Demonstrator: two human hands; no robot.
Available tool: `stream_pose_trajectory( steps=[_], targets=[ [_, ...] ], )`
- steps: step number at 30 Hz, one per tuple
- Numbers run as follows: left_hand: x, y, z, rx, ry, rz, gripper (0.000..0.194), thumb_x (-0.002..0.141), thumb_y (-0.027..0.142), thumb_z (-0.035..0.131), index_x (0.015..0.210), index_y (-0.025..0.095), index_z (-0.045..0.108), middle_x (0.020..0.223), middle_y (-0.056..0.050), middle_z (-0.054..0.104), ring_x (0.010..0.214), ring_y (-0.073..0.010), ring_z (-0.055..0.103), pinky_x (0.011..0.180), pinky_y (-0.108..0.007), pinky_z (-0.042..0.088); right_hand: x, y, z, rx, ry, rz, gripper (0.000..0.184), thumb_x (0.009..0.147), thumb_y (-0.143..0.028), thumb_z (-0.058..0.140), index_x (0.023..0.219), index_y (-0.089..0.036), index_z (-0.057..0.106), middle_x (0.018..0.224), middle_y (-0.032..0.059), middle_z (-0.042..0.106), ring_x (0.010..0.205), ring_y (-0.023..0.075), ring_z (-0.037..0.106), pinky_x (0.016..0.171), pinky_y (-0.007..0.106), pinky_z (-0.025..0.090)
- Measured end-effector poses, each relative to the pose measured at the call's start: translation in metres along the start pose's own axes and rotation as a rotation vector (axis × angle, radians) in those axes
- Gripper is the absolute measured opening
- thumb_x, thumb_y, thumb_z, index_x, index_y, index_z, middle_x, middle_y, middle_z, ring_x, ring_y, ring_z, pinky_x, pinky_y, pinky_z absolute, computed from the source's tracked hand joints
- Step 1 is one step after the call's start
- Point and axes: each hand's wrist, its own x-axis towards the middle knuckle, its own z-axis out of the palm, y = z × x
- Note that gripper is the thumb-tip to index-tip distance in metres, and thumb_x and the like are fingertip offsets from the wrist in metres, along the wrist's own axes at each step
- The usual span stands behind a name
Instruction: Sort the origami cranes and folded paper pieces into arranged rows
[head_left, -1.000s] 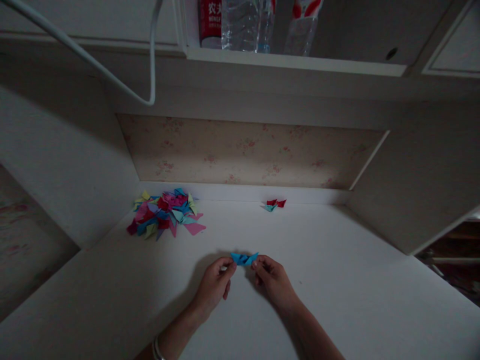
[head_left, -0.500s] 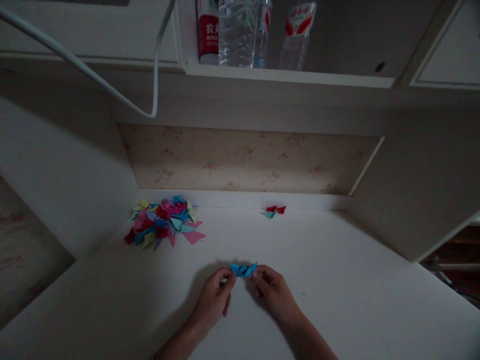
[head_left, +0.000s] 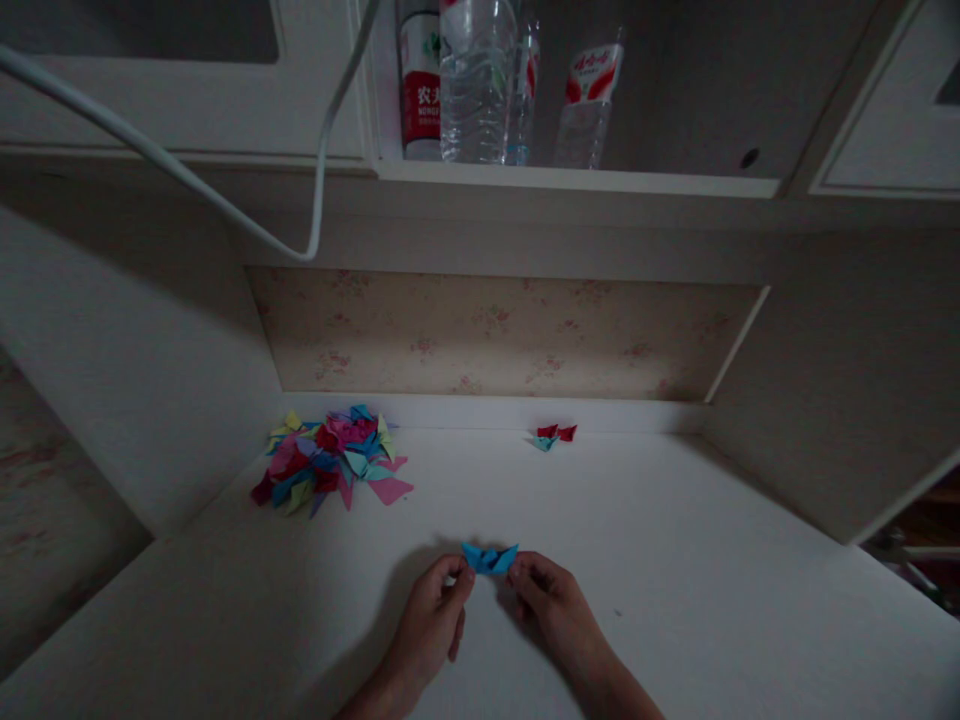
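Observation:
A small folded blue paper piece [head_left: 489, 558] is held just above the white desk [head_left: 675, 560] between both hands. My left hand [head_left: 433, 620] pinches its left end with thumb and forefinger. My right hand [head_left: 551, 610] pinches its right end the same way. A heap of folded paper pieces [head_left: 330, 458] in pink, red, blue, yellow and green lies at the back left of the desk. A tiny cluster of red and teal folded pieces [head_left: 553, 436] sits at the back, near the wall.
Side panels close the desk in on the left and right. A floral back panel [head_left: 495, 335] runs behind it. On the shelf above stand water bottles [head_left: 480, 80]. A white cable [head_left: 225, 205] hangs from the upper left.
The view has tilted up, so hands and desk sit lower in frame. Both hands keep the same pinch on the blue piece.

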Motion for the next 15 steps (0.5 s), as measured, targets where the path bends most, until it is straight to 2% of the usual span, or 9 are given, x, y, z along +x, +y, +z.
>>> stream_pose_trajectory(
  steps=[10, 15],
  targets=[
    [0.0024, -0.0026, -0.0005, 0.004, 0.034, 0.011, 0.061, 0.074, 0.070, 0.050, 0.096, 0.014, 0.058, 0.034, 0.012, 0.033, 0.028, -0.0068, 0.026, 0.031, -0.018, 0.018, 0.0030, 0.0099, -0.0040, -0.114, 0.002, -0.033, 0.040, 0.083, -0.057, 0.055, 0.082, -0.017, 0.060, 0.058, -0.0025, 0.050, 0.052, 0.0108, 0.043, 0.049, 0.024, 0.031],
    [0.0031, -0.0036, -0.0004, 0.003, 0.022, 0.012, 0.063, 0.074, 0.070, 0.049, 0.098, 0.013, 0.058, 0.034, 0.012, 0.032, 0.028, -0.0066, 0.025, 0.031, -0.018, 0.017, 0.0006, 0.0051, -0.0031, -0.131, -0.015, -0.034, 0.040, 0.084, -0.056, 0.053, 0.078, -0.017, 0.057, 0.058, -0.0030, 0.048, 0.053, 0.0107, 0.042, 0.050, 0.023, 0.031]
  ],
)
